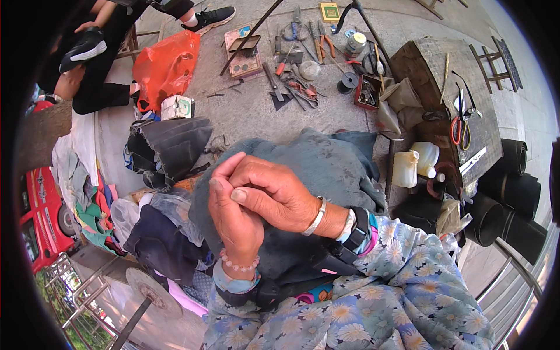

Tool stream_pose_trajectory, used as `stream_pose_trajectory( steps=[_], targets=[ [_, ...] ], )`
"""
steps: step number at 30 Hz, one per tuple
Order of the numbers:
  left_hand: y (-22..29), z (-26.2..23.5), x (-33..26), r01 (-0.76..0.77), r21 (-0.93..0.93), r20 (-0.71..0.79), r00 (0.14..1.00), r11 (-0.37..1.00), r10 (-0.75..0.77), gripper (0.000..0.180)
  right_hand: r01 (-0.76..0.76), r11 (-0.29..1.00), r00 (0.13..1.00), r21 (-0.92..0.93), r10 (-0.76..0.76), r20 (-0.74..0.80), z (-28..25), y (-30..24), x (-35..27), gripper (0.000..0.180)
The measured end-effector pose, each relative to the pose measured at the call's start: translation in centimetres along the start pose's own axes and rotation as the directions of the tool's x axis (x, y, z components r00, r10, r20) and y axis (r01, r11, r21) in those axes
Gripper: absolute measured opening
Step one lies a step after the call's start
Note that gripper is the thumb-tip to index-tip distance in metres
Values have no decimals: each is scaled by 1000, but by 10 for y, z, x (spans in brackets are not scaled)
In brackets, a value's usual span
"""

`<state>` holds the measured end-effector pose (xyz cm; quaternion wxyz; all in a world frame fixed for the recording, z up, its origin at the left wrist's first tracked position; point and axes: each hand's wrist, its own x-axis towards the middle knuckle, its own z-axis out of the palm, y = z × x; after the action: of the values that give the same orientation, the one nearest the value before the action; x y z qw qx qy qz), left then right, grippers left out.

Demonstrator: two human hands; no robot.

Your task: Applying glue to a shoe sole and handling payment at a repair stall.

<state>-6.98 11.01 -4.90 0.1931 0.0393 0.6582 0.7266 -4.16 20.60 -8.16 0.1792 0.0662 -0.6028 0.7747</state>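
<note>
Left hand (pixel 236 224) and right hand (pixel 279 193) meet above grey cloth (pixel 344 160), right overlapping left. Left points far; right angles far-left. Fingers bunched against each other; cannot tell whether anything is clamped between palms. Cloth spread beneath, long axis roughly left to right. Middle hidden by hands; near edge hard to make out.

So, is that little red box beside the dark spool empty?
No, it's got things in it: small metal-looking pieces show through the open top of the red box. I can't tell how full it is.
</note>
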Motion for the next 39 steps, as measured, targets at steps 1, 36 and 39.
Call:
stream_pose_trajectory(
  steps=[1,36,39],
  targets=[
    [-1,0,1,0,8,6,1000,1000,0,59,0,1000,1000,2,0,0,-1,0,0,14],
    [-30,13,7,-228,43,10,974,973,228,45,21,975,990,-221,-52,-134,-1,-6,-14,16],
    [-31,14,9,-237,8,-15,971,971,237,43,-16,979,989,-202,-14,-148,1,-3,-14,16]
  ],
)
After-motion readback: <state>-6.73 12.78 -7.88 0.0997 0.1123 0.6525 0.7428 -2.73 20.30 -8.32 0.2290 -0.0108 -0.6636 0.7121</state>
